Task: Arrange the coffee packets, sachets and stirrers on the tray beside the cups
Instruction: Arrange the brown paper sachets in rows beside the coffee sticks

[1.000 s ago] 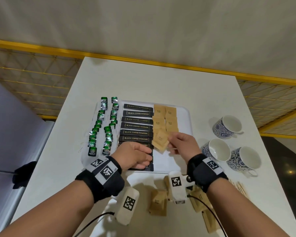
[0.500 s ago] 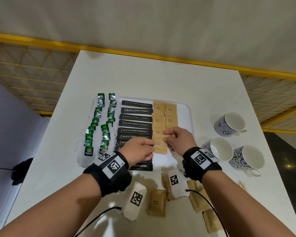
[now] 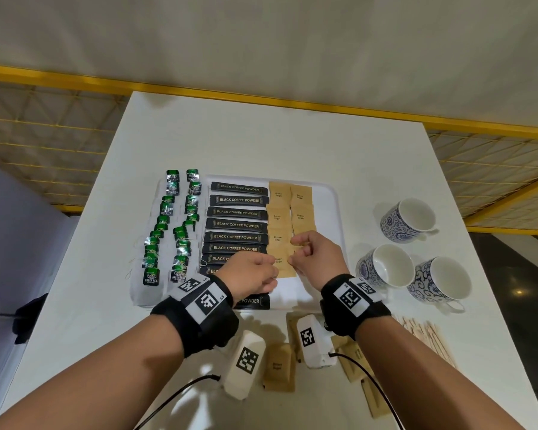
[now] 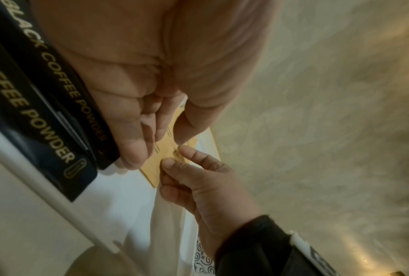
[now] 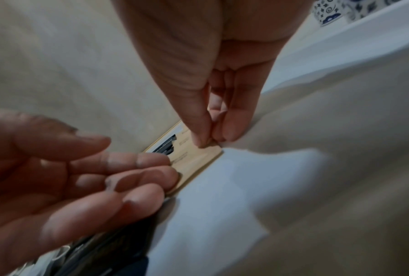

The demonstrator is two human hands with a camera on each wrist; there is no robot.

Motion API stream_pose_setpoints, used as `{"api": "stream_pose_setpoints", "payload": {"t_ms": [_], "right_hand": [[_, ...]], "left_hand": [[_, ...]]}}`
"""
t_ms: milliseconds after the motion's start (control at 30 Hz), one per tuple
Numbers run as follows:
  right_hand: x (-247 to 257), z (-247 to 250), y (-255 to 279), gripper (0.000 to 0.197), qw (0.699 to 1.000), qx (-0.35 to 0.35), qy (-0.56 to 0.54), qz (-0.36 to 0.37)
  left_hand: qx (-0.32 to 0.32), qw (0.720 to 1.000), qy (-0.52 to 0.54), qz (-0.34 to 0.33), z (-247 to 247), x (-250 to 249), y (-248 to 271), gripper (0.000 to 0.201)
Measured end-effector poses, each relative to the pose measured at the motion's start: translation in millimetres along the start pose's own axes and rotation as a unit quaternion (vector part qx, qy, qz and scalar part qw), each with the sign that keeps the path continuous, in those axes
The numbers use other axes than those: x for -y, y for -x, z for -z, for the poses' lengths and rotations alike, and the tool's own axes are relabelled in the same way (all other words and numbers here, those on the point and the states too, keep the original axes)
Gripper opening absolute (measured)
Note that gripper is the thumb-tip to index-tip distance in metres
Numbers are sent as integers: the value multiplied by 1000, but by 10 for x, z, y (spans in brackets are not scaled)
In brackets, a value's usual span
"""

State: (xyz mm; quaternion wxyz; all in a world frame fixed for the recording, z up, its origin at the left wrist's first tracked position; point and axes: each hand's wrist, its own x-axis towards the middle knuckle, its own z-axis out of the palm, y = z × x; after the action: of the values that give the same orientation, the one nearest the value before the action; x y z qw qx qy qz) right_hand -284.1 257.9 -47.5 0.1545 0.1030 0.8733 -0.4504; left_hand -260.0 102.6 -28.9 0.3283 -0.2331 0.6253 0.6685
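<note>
White tray (image 3: 334, 198) — right wrist shows right hand (image 5: 212, 89) pinching sachet (image 5: 198, 158).

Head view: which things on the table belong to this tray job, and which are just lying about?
Job:
- tray
- black coffee packets
- brown sugar sachets
- loose sachets
- stirrers
- cups

Lying about:
- black object at the table's left edge

Unclear:
- green tea bags
</note>
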Motion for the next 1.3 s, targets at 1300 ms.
{"api": "stream_pose_setpoints", "payload": {"t_ms": [1300], "right_hand": [[-905, 665, 1488, 53, 957, 49, 284, -38]], "left_hand": [[-100, 845, -515, -105, -497, 1040, 817, 22]]}}
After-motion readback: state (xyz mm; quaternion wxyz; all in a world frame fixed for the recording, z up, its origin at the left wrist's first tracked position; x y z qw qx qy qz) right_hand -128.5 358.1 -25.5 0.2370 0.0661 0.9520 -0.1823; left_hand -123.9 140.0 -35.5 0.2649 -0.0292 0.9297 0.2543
